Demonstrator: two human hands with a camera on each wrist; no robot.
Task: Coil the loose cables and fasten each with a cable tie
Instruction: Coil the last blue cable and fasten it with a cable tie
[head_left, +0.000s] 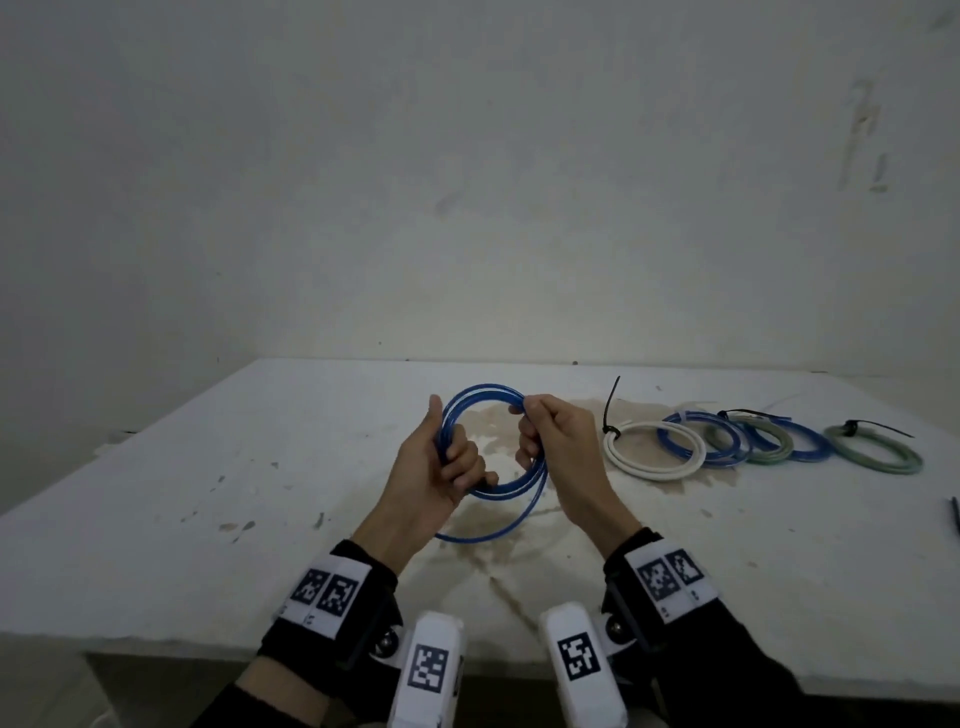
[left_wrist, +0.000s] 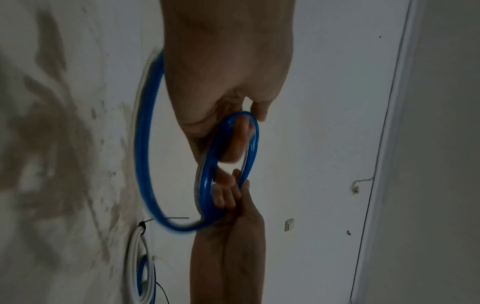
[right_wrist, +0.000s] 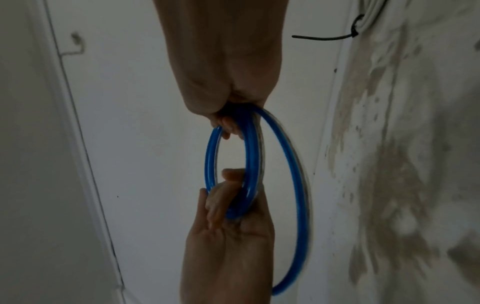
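A blue cable (head_left: 483, 393), wound into a few loops, is held upright above the white table (head_left: 208, 467). My left hand (head_left: 457, 460) grips the coil's left side, fingers curled round the strands. My right hand (head_left: 535, 431) grips the upper right side. One looser loop (head_left: 493, 535) hangs lower, towards the table. The left wrist view shows the left hand (left_wrist: 240, 133) hooked through the blue cable (left_wrist: 145, 144), with the right hand (left_wrist: 233, 205) opposite. In the right wrist view the right hand (right_wrist: 228, 123) and left hand (right_wrist: 223, 205) both hold the blue cable (right_wrist: 210, 156).
Several tied coils lie in a row at the right: a white coil (head_left: 649, 457) with a black cable tie (head_left: 611, 408), a blue coil (head_left: 685, 441) and a green coil (head_left: 878, 454). A thin dark object (head_left: 955, 514) lies at the right edge. The wall is close behind.
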